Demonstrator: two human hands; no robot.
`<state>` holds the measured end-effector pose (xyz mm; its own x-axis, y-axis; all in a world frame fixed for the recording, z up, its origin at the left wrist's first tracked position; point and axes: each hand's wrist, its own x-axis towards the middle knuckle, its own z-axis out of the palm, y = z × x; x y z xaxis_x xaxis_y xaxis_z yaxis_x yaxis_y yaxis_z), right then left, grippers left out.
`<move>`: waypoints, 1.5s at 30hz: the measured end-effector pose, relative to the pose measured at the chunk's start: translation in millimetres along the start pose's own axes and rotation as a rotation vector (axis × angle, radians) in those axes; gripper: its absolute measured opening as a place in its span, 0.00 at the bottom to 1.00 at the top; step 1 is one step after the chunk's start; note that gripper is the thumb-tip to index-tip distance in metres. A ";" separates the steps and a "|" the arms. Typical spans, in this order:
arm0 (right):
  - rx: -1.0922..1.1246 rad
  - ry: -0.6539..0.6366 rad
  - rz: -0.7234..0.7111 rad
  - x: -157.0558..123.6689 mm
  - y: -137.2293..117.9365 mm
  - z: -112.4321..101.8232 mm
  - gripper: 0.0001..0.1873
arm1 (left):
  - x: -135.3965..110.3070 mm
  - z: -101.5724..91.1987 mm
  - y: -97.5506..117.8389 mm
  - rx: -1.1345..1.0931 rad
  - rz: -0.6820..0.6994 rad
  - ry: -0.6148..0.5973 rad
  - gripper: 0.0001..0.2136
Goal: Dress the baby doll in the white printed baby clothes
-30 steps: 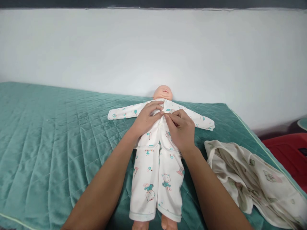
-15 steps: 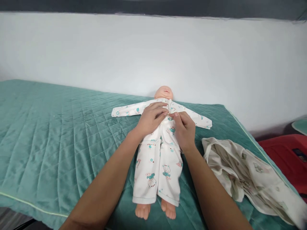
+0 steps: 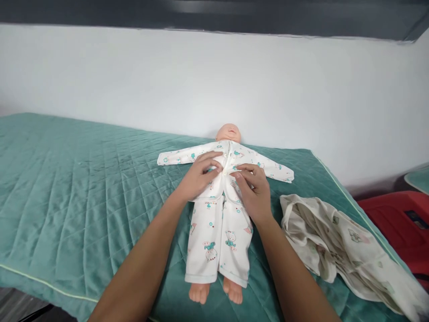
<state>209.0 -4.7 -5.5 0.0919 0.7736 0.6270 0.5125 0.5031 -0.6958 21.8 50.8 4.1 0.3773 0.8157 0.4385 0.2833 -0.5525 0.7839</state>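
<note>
A baby doll (image 3: 229, 133) lies on its back, its head toward the wall and its bare feet toward me. It wears a white printed pajama top (image 3: 250, 156) with sleeves spread wide and matching pajama pants (image 3: 203, 237). My left hand (image 3: 202, 175) is at the top's front opening, thumb and index finger pinching cloth beside a button (image 3: 225, 173), the other fingers resting on the chest. Opposite it, my right hand (image 3: 254, 187) is closed, thumb and index finger pinching the other front edge. Another button shows higher on the chest.
A green quilted cover (image 3: 83, 188) lies beneath the doll. Crumpled pale printed cloth (image 3: 335, 241) lies to the right, beside my right forearm. Past the cover's right edge stands a red object (image 3: 395, 219). A white wall (image 3: 201, 80) rises behind the doll's head.
Both hands have moved lower down the top's front, and their fingertips are farther apart. The upper chest with its button has come into sight.
</note>
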 end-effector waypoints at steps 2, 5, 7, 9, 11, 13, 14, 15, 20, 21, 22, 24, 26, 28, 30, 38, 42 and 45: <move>-0.011 -0.011 0.007 -0.1 -0.3 -0.2 0.09 | -0.1 -5.8 0.2 -0.002 -0.029 -0.048 0.06; -0.034 -0.031 0.022 -0.8 -2.0 0.6 0.09 | -0.6 -10.3 0.8 -0.008 -0.002 -0.106 0.06; -0.044 -0.035 0.033 -1.4 -3.4 1.6 0.09 | -0.8 -9.9 0.9 -0.016 0.016 -0.117 0.07; -0.040 -0.017 0.049 -1.9 -4.5 2.4 0.09 | -0.9 -8.1 0.7 -0.031 0.015 -0.115 0.07; -0.034 0.020 0.068 -2.4 -5.2 3.0 0.09 | -0.9 -6.4 0.5 -0.038 0.008 -0.108 0.08; -0.034 0.044 0.082 -2.7 -5.6 3.3 0.09 | -0.9 -5.3 0.8 -0.030 0.007 -0.109 0.09; -0.037 0.046 0.084 -2.8 -5.7 3.3 0.10 | -0.9 -5.0 1.1 -0.024 0.008 -0.111 0.09; -0.042 0.043 0.084 -2.8 -5.7 3.3 0.10 | -0.9 -4.8 1.5 -0.018 0.008 -0.112 0.09; -0.058 0.023 0.070 -2.1 -4.7 2.4 0.09 | -0.9 -3.3 4.7 0.020 0.001 -0.097 0.08; -0.058 0.016 0.069 -2.1 -4.5 2.1 0.09 | -0.9 -2.9 5.3 0.023 0.001 -0.094 0.08; -0.059 0.009 0.069 -2.0 -4.4 1.8 0.08 | -0.9 -2.5 5.9 0.025 0.003 -0.091 0.08; -0.063 -0.004 0.069 -1.9 -4.3 1.1 0.08 | -0.9 -2.0 6.6 0.029 0.006 -0.085 0.07; -0.067 -0.012 0.068 -1.8 -4.6 0.7 0.08 | -0.7 -1.9 6.7 0.034 0.008 -0.080 0.07; -0.070 -0.019 0.067 -1.7 -4.9 0.4 0.08 | -0.4 -2.1 6.2 0.036 0.005 -0.080 0.07; -0.073 -0.027 0.063 -1.7 -5.0 0.4 0.08 | 0.0 -2.5 5.7 0.033 0.000 -0.088 0.07; -0.055 -0.061 0.066 -2.9 -5.0 1.6 0.08 | 1.1 -2.6 8.8 0.034 -0.038 -0.105 0.05; -0.054 -0.066 0.071 -2.8 -6.0 2.3 0.08 | 1.3 -1.6 10.5 0.020 -0.054 -0.097 0.04; -0.044 -0.044 0.079 -2.3 -6.0 3.5 0.08 | 1.3 -0.9 10.3 0.028 -0.053 -0.098 0.04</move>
<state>202.7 -8.1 -3.9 0.0959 0.8268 0.5543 0.5424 0.4235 -0.7255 24.4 46.4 13.2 0.4450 0.8241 0.3504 0.3296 -0.5145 0.7916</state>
